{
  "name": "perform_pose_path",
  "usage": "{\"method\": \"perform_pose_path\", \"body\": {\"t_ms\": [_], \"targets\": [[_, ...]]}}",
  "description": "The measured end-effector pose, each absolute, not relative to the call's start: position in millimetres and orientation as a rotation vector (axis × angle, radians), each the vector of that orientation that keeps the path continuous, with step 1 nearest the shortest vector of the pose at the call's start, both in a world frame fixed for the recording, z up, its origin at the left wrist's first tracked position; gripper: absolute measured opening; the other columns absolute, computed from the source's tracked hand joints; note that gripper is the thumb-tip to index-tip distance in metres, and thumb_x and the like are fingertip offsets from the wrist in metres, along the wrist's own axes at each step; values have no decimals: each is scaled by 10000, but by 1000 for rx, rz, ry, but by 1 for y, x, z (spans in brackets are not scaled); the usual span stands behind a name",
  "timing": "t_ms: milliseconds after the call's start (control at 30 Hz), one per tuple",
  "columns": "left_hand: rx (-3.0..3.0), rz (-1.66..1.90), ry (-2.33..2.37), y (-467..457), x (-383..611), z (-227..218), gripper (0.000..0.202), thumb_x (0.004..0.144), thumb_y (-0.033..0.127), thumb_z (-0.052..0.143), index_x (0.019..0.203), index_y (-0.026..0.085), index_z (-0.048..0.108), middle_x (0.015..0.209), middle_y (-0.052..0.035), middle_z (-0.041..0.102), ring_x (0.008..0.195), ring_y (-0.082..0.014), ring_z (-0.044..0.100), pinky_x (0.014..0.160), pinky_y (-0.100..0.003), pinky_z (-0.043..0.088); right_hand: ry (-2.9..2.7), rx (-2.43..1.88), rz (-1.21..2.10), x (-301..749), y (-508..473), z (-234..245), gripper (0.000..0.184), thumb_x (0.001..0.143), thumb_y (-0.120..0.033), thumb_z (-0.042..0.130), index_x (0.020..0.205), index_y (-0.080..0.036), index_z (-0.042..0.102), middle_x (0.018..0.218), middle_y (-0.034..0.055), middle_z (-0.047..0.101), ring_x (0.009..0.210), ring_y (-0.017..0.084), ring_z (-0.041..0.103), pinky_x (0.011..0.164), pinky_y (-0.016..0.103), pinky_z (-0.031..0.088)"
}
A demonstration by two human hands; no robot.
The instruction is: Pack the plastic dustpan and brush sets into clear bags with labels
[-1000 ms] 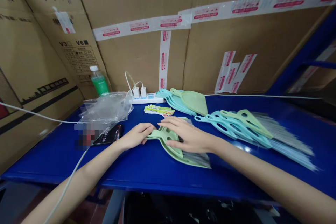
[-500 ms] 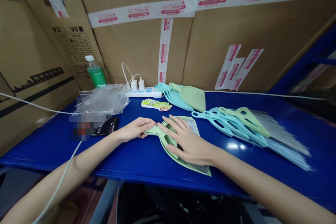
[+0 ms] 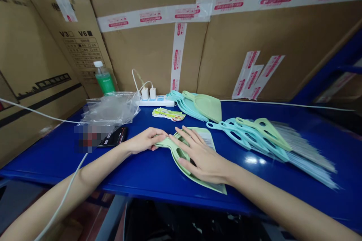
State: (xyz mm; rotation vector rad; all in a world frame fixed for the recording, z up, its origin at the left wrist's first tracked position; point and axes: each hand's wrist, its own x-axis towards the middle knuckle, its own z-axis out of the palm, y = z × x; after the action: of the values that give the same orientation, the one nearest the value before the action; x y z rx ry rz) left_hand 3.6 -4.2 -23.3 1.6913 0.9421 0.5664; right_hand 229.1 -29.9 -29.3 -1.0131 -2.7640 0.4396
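A green dustpan [image 3: 207,184] lies near the table's front edge with a green hand brush [image 3: 181,153] nested in it. My left hand [image 3: 147,139] is closed around their handle ends, thumb and fingers pinching them. Flat over the brush and pan rests my right hand [image 3: 202,156], fingers spread, covering much of the brush. To the right lie several blue brushes [image 3: 236,133] with a green brush [image 3: 264,130] on top, bristles pointing right. Behind is a stack of blue dustpans [image 3: 185,103] topped by another green dustpan [image 3: 209,106].
Clear plastic bags [image 3: 111,109] lie at the left by a black phone-like device [image 3: 114,137]. A bottle of green liquid [image 3: 104,79], a white power strip [image 3: 160,101] and yellow-green packets [image 3: 168,114] stand or lie behind. White cables cross the blue table [image 3: 147,175]. Cardboard [image 3: 147,52] walls the back.
The view has tilted up a little, so things sit slightly lower in it. Both hands keep nearly the same position on the green dustpan and brush.
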Motion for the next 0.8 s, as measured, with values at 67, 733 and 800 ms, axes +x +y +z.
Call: {"method": "perform_pose_path", "body": {"t_ms": [67,733,800], "targets": [[1703,565,951,-4,4,-24,486,769,587,570,909,123,603,553,67,444,428,-50,344,400,-177,240,-2768,-1016,435,228,-31,-28,634,950,-496,303,1498,-225,138,1558,114,57,1402,346,-30,1100,605,82],[1820,377,1106,-10,-13,-4,372,826,522,512,878,156,561,643,58,454,411,-48,423,398,-166,320,-2867,-912,-456,222,65,4,280,888,-57,454,981,-139,705,1019,118,702,1196,277,489,945,437,380],[1833,376,1107,-10,-14,-4,367,836,512,502,887,153,560,643,59,449,408,-46,419,399,-165,319,-2917,-854,-514,216,72,4,256,889,-66,475,946,-136,714,990,110,709,1188,270,491,930,409,378]]}}
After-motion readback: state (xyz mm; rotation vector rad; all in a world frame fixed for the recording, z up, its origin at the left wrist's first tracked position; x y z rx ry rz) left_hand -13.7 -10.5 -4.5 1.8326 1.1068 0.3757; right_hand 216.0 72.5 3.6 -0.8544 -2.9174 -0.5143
